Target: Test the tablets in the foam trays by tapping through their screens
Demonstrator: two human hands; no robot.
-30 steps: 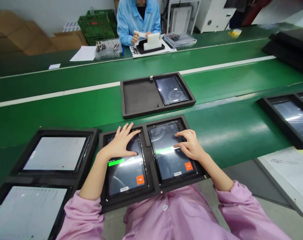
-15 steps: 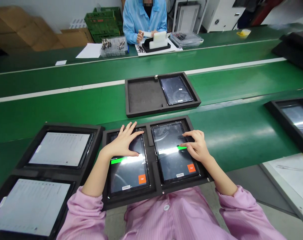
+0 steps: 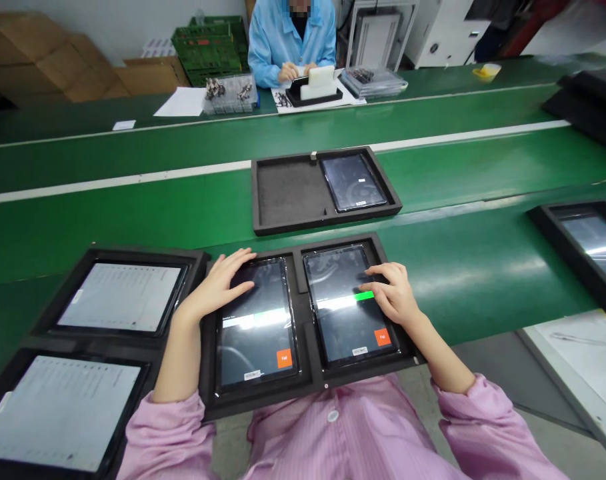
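Observation:
Two tablets lie side by side in a black foam tray (image 3: 305, 327) in front of me. My left hand (image 3: 221, 285) is open over the upper left corner of the left tablet (image 3: 255, 353), its fingers spread and its thumb above the screen. On that dark screen are a pale band and an orange "Fail" box. My right hand (image 3: 391, 290) is at the right edge of the right tablet (image 3: 340, 327), fingers apart, with the index fingertip at a green bar. That screen shows an orange "Fail" box too. Whether the fingertips touch the glass is hard to tell.
On the left, another black tray (image 3: 83, 343) holds two tablets with pale screens (image 3: 117, 297). A further tray (image 3: 287, 193) with one tablet (image 3: 355, 180) stands on the green belt (image 3: 193, 200). At right is another tray (image 3: 577, 257). Across sits a co-worker in blue (image 3: 293, 40).
My left hand has shifted left, away from the middle of the left tablet. The green on that tablet's bar has turned pale. My right hand has barely moved.

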